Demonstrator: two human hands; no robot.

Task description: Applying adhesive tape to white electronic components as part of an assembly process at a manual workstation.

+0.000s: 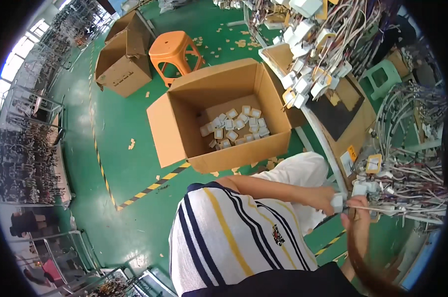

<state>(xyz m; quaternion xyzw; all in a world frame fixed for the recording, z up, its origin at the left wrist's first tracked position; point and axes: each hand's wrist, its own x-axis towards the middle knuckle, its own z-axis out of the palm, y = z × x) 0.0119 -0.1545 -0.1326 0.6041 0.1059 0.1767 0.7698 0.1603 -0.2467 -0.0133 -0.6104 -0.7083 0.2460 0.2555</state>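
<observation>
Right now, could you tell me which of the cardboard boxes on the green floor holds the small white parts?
The large open box nearest the person, right of the orange stool; the boxes beyond the stool show none.

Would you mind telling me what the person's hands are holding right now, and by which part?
The left hand grips a small white connector block by its body; the right hand pinches its cable just behind it.

Biggest package here is an open brown cardboard box (219, 119), up and left of where the hands grip, flaps out, with little white square packets (236, 126) piled in its bottom. Two more open brown boxes (122, 52) sit much farther up-left on the green floor. A small yellow-framed label (373, 163) hangs just above and right of the grip
</observation>
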